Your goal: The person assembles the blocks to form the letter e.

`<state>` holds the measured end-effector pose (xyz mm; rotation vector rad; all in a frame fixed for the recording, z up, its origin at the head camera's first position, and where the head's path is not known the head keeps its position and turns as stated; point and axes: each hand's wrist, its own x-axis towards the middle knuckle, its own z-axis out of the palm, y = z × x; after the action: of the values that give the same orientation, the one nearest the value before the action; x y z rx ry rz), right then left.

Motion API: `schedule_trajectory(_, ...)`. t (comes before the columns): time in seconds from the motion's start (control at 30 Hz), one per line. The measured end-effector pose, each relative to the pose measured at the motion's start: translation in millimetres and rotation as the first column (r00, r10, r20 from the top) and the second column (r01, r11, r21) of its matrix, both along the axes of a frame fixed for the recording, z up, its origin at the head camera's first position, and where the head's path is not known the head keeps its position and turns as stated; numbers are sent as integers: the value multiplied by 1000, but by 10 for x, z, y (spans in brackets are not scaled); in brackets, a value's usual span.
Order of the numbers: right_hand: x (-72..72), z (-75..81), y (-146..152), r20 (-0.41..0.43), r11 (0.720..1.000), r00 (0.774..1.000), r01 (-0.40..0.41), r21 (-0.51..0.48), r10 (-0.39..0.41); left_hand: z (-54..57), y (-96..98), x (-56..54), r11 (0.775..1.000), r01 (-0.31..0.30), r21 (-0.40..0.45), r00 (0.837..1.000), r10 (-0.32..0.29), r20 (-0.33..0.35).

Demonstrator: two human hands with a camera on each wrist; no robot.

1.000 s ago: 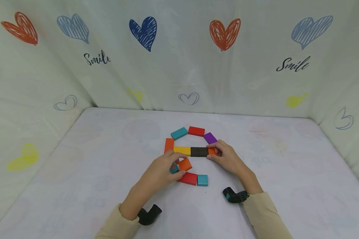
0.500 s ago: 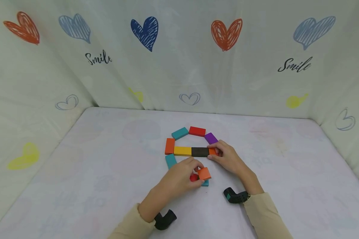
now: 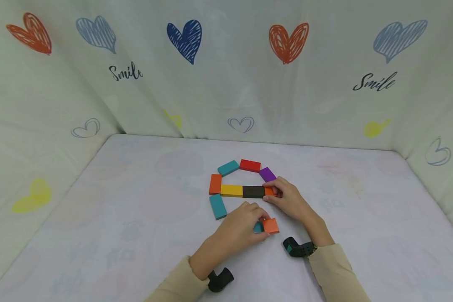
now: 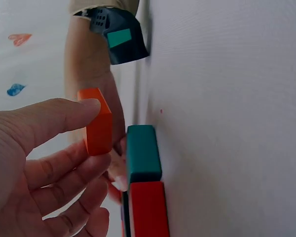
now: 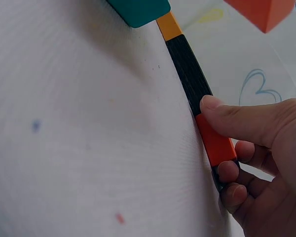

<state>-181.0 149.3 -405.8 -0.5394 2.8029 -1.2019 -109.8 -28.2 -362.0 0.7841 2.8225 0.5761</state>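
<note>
My left hand point(image 3: 241, 228) pinches an orange block point(image 4: 99, 126) between thumb and fingers. In the left wrist view that block is raised off the table, beside a teal block point(image 4: 144, 154) and a red block point(image 4: 149, 210) lying end to end. The head view has the hand covering the red block. My right hand point(image 3: 290, 198) pinches another orange block point(image 5: 217, 142) at the right end of a straight row. That row continues with a black block point(image 3: 253, 192) and a yellow block point(image 3: 232, 191), all lying on the table.
Behind the row, a teal block point(image 3: 228, 168), a red block point(image 3: 250, 165) and a purple block point(image 3: 267, 174) form an arc. An orange block point(image 3: 215, 184) and a teal block point(image 3: 218, 206) mark the left side. A white cloth covers the table point(image 3: 136, 235).
My left hand has lifted the orange block from beside the left teal block and carried it right, past the front teal block. The right hand keeps its place on the row's end block.
</note>
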Motion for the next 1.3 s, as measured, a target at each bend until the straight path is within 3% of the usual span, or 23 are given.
schedule_trajectory(0.27, -4, -2, 8, -9, 1000, 1000, 2, -2, -2, -68, 55, -33, 999, 35, -11, 999, -36, -26)
schedule_trajectory(1.0, -18, -7, 24, -27, 1000, 1000, -13, 5, 13, -128, 110, -81, 993, 31, -115, 998, -36, -42)
schedule_trajectory(1.3, -17, -17, 21, -32, 1000, 999, -22, -7, 22, -137, 91, -80, 994, 25, -108, 999, -27, -18)
